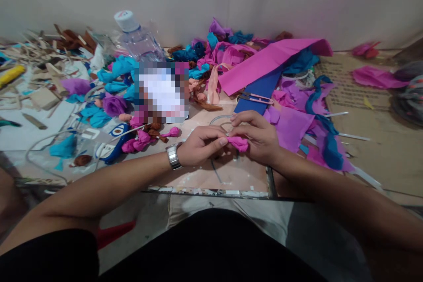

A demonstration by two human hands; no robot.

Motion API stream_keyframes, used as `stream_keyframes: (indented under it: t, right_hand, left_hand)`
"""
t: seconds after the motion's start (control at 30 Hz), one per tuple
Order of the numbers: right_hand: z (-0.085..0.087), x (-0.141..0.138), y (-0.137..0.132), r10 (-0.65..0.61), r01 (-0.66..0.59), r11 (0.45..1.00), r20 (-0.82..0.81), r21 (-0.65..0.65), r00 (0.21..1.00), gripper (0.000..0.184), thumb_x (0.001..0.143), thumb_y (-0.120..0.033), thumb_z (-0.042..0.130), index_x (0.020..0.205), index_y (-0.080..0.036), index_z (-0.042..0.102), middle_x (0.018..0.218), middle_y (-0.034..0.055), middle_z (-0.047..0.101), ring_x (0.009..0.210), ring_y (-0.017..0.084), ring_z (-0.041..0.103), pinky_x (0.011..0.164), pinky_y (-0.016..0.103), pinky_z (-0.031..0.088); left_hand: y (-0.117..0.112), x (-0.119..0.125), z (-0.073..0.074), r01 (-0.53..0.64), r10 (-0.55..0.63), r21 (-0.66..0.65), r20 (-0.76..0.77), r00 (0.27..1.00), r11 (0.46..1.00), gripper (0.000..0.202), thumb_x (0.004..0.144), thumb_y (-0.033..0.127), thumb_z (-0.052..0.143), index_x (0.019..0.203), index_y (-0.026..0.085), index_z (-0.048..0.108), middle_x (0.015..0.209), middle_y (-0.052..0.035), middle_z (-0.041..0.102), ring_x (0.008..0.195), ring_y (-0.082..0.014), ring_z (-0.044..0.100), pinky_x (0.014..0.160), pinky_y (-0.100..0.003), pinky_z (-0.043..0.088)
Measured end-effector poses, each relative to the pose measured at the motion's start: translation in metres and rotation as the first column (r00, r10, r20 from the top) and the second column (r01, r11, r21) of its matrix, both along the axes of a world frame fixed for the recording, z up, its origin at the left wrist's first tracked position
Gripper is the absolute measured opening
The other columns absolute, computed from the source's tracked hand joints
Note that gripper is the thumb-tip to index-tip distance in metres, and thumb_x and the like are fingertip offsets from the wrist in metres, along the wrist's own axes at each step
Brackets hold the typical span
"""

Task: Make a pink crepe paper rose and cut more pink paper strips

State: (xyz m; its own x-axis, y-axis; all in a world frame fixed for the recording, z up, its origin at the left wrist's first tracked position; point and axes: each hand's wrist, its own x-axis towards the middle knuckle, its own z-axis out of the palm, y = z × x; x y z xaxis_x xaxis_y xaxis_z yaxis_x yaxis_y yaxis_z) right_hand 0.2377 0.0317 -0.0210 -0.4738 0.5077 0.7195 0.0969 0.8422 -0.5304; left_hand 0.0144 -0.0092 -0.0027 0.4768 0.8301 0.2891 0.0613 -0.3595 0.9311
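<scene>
Against a grey wall (185, 0), a pale worktop (194, 178) is strewn with crumpled coloured scraps (291, 128). Near its front edge, the left hand (203, 145) pinches the left end of 1 small pink twist (238, 143) between thumb and fingers, while the right hand (261, 141) curls snugly around it; pink-handled snips (261, 99) lie beyond, on a blue sheet (251, 108).

- Crepe-paper bud (238, 143) between left hand (203, 144) and right hand (261, 140)
- Thread snips (254, 98) on paper sheet (264, 83), beyond right hand
- Bottle (140, 44) at back, near wall (280, 4)
- Wood scraps (45, 98) far left
- Cardboard (373, 128) far right
</scene>
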Motion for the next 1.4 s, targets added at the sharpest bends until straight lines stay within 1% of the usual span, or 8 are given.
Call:
stream_keyframes:
  t: [0.17, 0.33, 0.57, 0.7, 0.9, 1.13, 1.27, 1.4]
  right_hand:
    - [0.002, 0.001, -0.005, 0.016, -0.019, 0.999, -0.087, -0.035, 0.996, 0.016, 0.094, -0.030, 0.078, 0.108, -0.026, 0.072, 0.114, 0.0069, 0.062, 0.109, 0.019, 0.068, 0.100, 0.041, 0.064]
    - [0.012, 0.007, -0.001, -0.156, 0.154, 0.988, -0.134, -0.026, 0.979, 0.007, 0.098, -0.024, 0.070, 0.104, -0.027, 0.071, 0.109, 0.0070, 0.063, 0.107, 0.021, 0.067, 0.097, 0.045, 0.063]
    - [-0.002, 0.003, 0.006, -0.089, 0.069, 0.981, -0.102, -0.180, 0.991, 0.050, 0.094, -0.032, 0.077, 0.141, -0.034, 0.059, 0.130, 0.0079, 0.060, 0.111, 0.020, 0.064, 0.092, 0.038, 0.061]
    - [-0.006, 0.003, 0.000, -0.005, -0.005, 0.981, -0.052, -0.193, 0.999, 0.075, 0.088, -0.033, 0.084, 0.153, -0.035, 0.047, 0.137, 0.0079, 0.061, 0.122, 0.022, 0.065, 0.104, 0.040, 0.061]
    - [-0.013, 0.003, -0.005, 0.005, -0.021, 0.963, -0.061, -0.268, 0.998, 0.069, 0.093, -0.025, 0.080, 0.154, -0.035, 0.049, 0.122, 0.0047, 0.071, 0.108, 0.016, 0.073, 0.093, 0.029, 0.064]
    - [-0.012, 0.000, -0.005, -0.033, 0.014, 0.946, -0.051, -0.325, 0.998, 0.065, 0.093, -0.027, 0.078, 0.151, -0.029, 0.051, 0.113, 0.0045, 0.071, 0.100, 0.014, 0.073, 0.086, 0.025, 0.063]
    - [-0.010, -0.002, -0.004, 0.012, -0.015, 0.938, -0.010, -0.346, 1.000, 0.066, 0.095, -0.027, 0.075, 0.154, -0.029, 0.047, 0.114, 0.0057, 0.072, 0.104, 0.016, 0.073, 0.091, 0.028, 0.063]
    - [-0.007, -0.001, -0.005, -0.016, 0.021, 0.958, 0.022, -0.285, 1.000, 0.062, 0.095, -0.022, 0.073, 0.152, -0.029, 0.049, 0.111, 0.0040, 0.072, 0.102, 0.015, 0.073, 0.093, 0.029, 0.062]
  left_hand:
    - [0.000, -0.003, -0.001, 0.013, 0.008, -0.170, 0.118, 0.993, 0.985, 0.035, 0.100, 0.043, 0.063, 0.086, 0.014, 0.077, 0.080, -0.0054, 0.074, 0.070, -0.0063, 0.066, 0.068, -0.017, 0.052]
    - [0.011, -0.015, -0.005, -0.066, 0.148, -0.320, 0.240, 0.959, 0.945, 0.038, 0.097, 0.050, 0.066, 0.088, 0.014, 0.075, 0.081, -0.0041, 0.074, 0.067, -0.0090, 0.069, 0.063, -0.020, 0.055]
    - [0.009, -0.009, -0.003, -0.137, 0.148, -0.188, 0.047, 0.988, 0.973, 0.041, 0.101, 0.050, 0.059, 0.093, 0.014, 0.077, 0.080, -0.0043, 0.071, 0.063, -0.0046, 0.056, 0.059, -0.018, 0.045]
    - [0.007, -0.005, -0.004, -0.114, 0.122, -0.204, 0.024, 0.992, 0.972, 0.043, 0.101, 0.051, 0.057, 0.089, 0.013, 0.074, 0.072, -0.0020, 0.066, 0.065, -0.0055, 0.056, 0.061, -0.018, 0.045]
    - [0.009, -0.006, -0.004, -0.090, 0.089, 0.000, -0.144, 0.986, 0.996, 0.038, 0.103, 0.044, 0.055, 0.088, 0.015, 0.073, 0.084, -0.0042, 0.072, 0.083, -0.0091, 0.065, 0.081, -0.022, 0.051]
    - [0.008, -0.005, -0.011, -0.151, 0.292, 0.364, -0.372, 0.881, 0.919, 0.031, 0.105, 0.039, 0.051, 0.099, 0.017, 0.072, 0.095, -0.0056, 0.072, 0.088, -0.0104, 0.063, 0.083, -0.023, 0.049]
    - [0.007, -0.006, -0.013, -0.126, 0.308, 0.402, -0.427, 0.850, 0.907, 0.032, 0.105, 0.041, 0.048, 0.098, 0.017, 0.069, 0.096, -0.0050, 0.068, 0.085, -0.0098, 0.060, 0.079, -0.023, 0.046]
    - [0.007, -0.005, -0.008, -0.083, 0.187, 0.281, -0.366, 0.912, 0.956, 0.039, 0.105, 0.045, 0.046, 0.095, 0.016, 0.068, 0.092, -0.0060, 0.066, 0.089, -0.0120, 0.060, 0.084, -0.026, 0.047]
